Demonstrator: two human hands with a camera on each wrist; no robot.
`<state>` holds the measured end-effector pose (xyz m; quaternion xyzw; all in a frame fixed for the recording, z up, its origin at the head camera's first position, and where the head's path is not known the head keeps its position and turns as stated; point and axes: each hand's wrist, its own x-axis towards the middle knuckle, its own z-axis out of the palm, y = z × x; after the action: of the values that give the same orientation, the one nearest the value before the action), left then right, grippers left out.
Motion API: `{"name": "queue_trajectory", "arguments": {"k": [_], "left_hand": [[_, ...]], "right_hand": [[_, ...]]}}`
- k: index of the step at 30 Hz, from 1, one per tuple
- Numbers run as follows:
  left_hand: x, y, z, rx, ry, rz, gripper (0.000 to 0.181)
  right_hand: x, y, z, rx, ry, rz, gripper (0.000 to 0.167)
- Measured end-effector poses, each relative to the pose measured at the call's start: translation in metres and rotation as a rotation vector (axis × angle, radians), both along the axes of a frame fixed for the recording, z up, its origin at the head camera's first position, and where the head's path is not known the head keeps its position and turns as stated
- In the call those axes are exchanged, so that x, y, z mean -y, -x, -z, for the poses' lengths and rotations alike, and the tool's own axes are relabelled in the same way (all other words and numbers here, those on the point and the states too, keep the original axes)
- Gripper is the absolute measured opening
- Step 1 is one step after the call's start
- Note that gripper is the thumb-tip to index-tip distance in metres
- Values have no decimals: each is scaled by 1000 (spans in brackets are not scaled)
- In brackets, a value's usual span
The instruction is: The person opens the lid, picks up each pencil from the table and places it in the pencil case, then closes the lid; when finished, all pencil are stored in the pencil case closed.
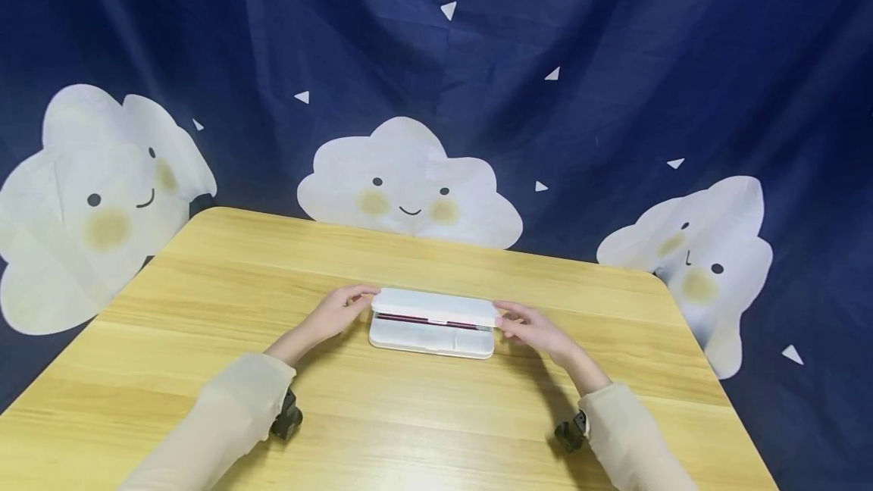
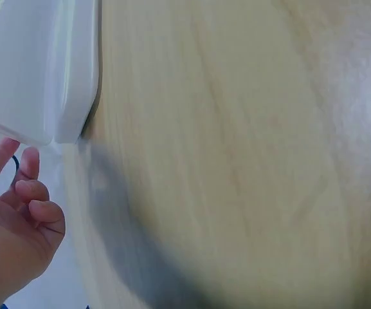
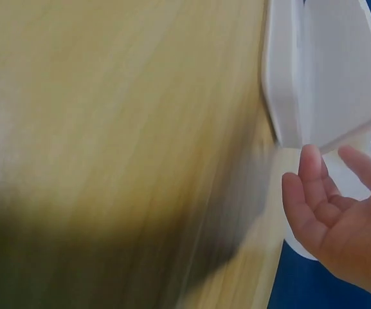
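Observation:
A white pencil case (image 1: 431,336) lies on the wooden table, its hinged lid (image 1: 436,304) raised part way. Through the gap show thin dark-red, stick-like items that I cannot make out fully. My left hand (image 1: 341,311) holds the lid's left end by the fingertips; in the left wrist view, the left hand (image 2: 15,225) has its other fingers loosely curled below the lid (image 2: 18,71). At the opposite end, my right hand (image 1: 535,328) holds the lid's right corner. The right wrist view shows the right hand (image 3: 346,219) with fingertips at the lid's edge (image 3: 349,71).
The light wooden table (image 1: 409,423) has rounded far corners. Behind it hangs a dark blue curtain (image 1: 382,44) with white clouds and small triangles. A small black device (image 1: 286,417) is worn at the left wrist and another black device (image 1: 571,432) at the right.

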<state>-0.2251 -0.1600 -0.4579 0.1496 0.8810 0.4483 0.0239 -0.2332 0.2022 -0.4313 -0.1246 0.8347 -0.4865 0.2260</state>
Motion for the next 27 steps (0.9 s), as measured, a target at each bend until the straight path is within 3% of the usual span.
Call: {"name": "queue_trajectory", "arguments": {"k": [6,10,15,27], "left_hand": [[1,-1,-1,-8,59,56,45],[3,-3,0,-30,151,94,57],[3,-5,3,-33,272,83,72],[1,0,0,11,365,114,79]], "right_hand": [[-3,2,5,-15,-16,-112,68],[-3,4,8,-36,-58,-176,74],[-2,6,13,-73,-83,-244,80],[0,7,17,-141,-133,-277,83]]}}
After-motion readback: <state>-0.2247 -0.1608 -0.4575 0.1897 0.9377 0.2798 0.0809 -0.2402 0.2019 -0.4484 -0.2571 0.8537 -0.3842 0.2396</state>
